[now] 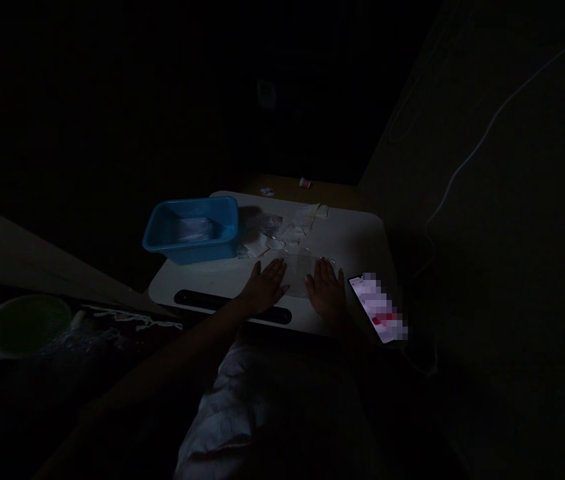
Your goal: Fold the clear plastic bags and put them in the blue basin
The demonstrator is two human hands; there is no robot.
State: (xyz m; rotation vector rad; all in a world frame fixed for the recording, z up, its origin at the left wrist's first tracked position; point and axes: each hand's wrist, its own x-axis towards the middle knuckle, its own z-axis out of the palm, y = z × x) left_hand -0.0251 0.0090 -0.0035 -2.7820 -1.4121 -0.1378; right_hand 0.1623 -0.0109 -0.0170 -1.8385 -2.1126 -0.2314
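See clear plastic sheet (298,273) lying flat on white tabletop (355,243), nr its front edge, btwn L hand (264,288) and R hand (327,291). From L hand, lies to the R and slightly fwd; from R hand, to the L and slightly fwd. Can't call either hand clearly nearer, nor read long axis; edges too faint.

Both open, palms down, fingers reaching fwd, thumbs turned in twd each other, gripping nothing visible. Seem to touch sheet's sides; can't confirm contact in this dark.

Just beyond sheet, note crumpled clear wrappers (302,223); farther L, blue bin (201,253) w/ clear packet (193,229) inside. Nearer the body, find black slot (202,300) by L hand; off R hand's outer side, lit phone (370,303), screen partly blurred.
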